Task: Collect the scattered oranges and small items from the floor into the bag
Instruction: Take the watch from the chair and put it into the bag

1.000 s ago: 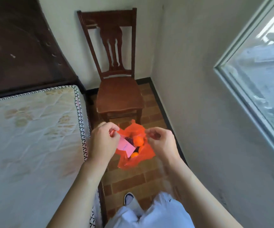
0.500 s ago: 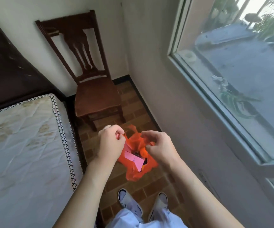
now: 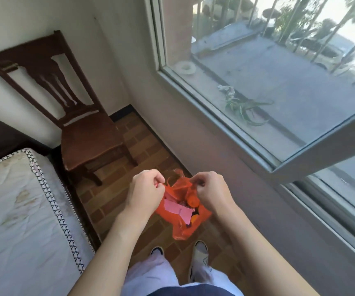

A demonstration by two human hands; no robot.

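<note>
An orange-red plastic bag hangs in the air above the brick floor, held by its top edges. My left hand pinches the bag's left handle and my right hand pinches the right one, keeping the mouth apart. Inside I see an orange, a pink paper card and some dark small items. No loose oranges or items show on the visible floor.
A dark wooden chair stands against the wall ahead on the left. A bare mattress runs along the left. A large window and wall close the right side. My two shoes stand on the narrow brick floor strip.
The view has swung to the right and up, showing far more of the window. Both hands stayed on the bag's handles, and the bag has shifted slightly right in view.
</note>
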